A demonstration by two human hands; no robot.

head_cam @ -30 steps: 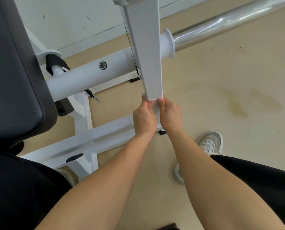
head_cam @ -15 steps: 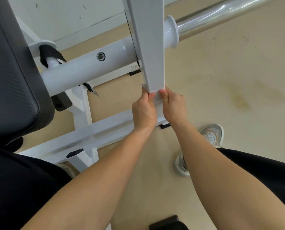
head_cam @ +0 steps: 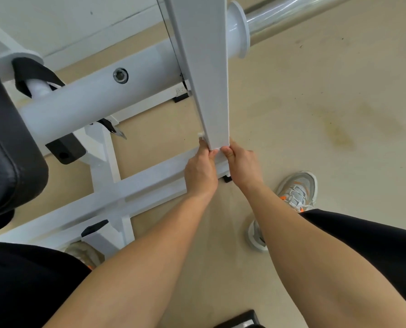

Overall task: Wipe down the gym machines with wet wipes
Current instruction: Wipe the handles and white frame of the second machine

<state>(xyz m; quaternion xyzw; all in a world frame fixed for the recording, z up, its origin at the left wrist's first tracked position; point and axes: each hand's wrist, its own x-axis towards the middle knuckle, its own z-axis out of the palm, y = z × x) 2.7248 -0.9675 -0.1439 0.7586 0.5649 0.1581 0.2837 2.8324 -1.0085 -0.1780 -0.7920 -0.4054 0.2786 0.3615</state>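
Head view, looking down along a white gym machine. Both hands met at the lower part of the upright post (head_cam: 206,79). The left hand (head_cam: 200,172) and the right hand (head_cam: 242,165) each had a thumb on the near face, while the fingers curled out of sight behind it. Each grip was thus a pinch around the post. A white scrap at the left fingertips, judged to be the wet wipe (head_cam: 200,134), was trapped against the metal. White lay on white, so its full extent could not be made out.

Step in hand, as judged: wiping the post, with the hands low on its length. The next move would call for sliding the pinched wipe along the post under even pressure, then passing to the neighbouring parts.

Surroundings: a thick white cross tube (head_cam: 97,100) ran behind the post and ended in a flange (head_cam: 238,31), from which a chrome bar (head_cam: 291,13) ran on. This junction would interrupt an upward stroke. A black pad (head_cam: 5,150) filled the left edge, with a black strap (head_cam: 31,74) above it. The base beam (head_cam: 138,188) lay on the floor (head_cam: 339,67) just beyond the hands. A grey shoe (head_cam: 296,189) stood to the right, well clear of the post.
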